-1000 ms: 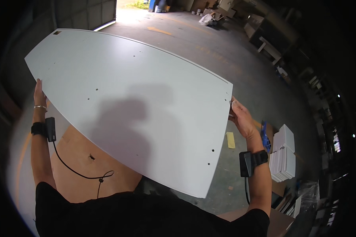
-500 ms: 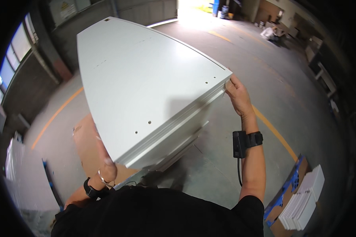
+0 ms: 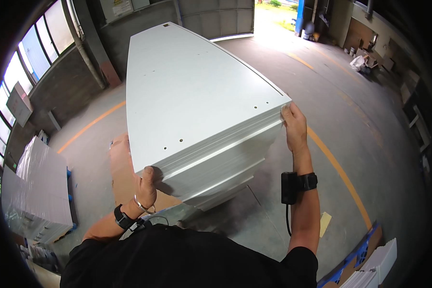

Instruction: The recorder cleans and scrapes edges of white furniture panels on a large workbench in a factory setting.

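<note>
A large white panel (image 3: 201, 86) with small drilled holes near its close edge and a groove along its right side lies on top of a tall stack of white panels (image 3: 221, 168). My left hand (image 3: 147, 187) is closed at the near left corner, its thumb pressed against the edges just under the top. At the near right corner, my right hand (image 3: 296, 127) grips the panel's edge with thumb and fingers. The fingers of my left hand are partly hidden. Layers lower in the stack stick out unevenly.
Brown cardboard (image 3: 120, 168) lies left of the stack. Farther left stands a plastic-wrapped pile of panels (image 3: 38, 192). White boards (image 3: 381, 259) on a blue pallet (image 3: 365, 252) sit at the lower right. A yellow slip (image 3: 325, 224) lies on the floor.
The top panel has come down level on the stack, its near edge now in line with the layers below. My left hand has shifted from the panel's left side to its near corner.
</note>
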